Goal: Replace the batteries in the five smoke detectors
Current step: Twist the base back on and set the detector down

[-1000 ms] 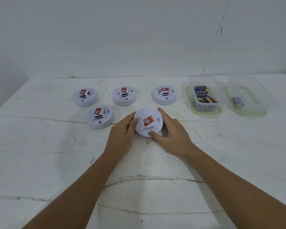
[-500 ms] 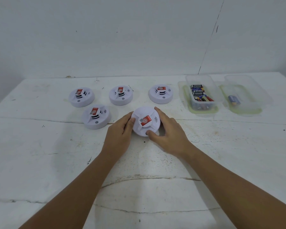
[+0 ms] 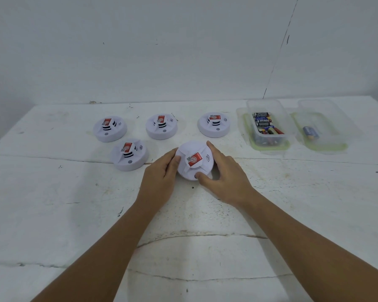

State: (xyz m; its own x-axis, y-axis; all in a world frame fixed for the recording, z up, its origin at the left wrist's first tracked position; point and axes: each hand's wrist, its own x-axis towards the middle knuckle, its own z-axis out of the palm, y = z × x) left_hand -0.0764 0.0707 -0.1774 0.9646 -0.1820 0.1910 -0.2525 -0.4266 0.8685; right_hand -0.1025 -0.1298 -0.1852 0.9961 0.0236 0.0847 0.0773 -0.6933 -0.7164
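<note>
Two bare forearms reach in from the 6 o'clock edge across a white, cracked bench point(image 3: 52, 214). The left hand point(image 3: 159, 179) and the right hand point(image 3: 225, 179) meet at the centre on a white smoke detector point(image 3: 194, 160) with a red label on its raised middle. It looks tipped toward the camera, though whether its near edge is off the bench cannot be told. The left hand's fingers point(image 3: 172, 155) curl against its 9 o'clock side; the right hand's fingers point(image 3: 214, 149) wrap its 3 o'clock side, with the thumb pressed on its 6 o'clock edge. Both hands are clamped on this detector.

Just beside it at 9 o'clock lies a second detector point(image 3: 129, 154), flat on the bench. Farther off, toward 12 o'clock, three more sit in a row: the left detector point(image 3: 109, 128), the middle detector point(image 3: 161, 126) and the right detector point(image 3: 213, 124), each apart from its neighbours.

At 2 o'clock stands a clear tub point(image 3: 268, 123) filled with mixed batteries point(image 3: 265, 126). Near it, farther right, a second clear tub point(image 3: 323, 125) holds a single blue battery point(image 3: 310, 132). Behind everything rises a plain pale wall point(image 3: 162, 51).
</note>
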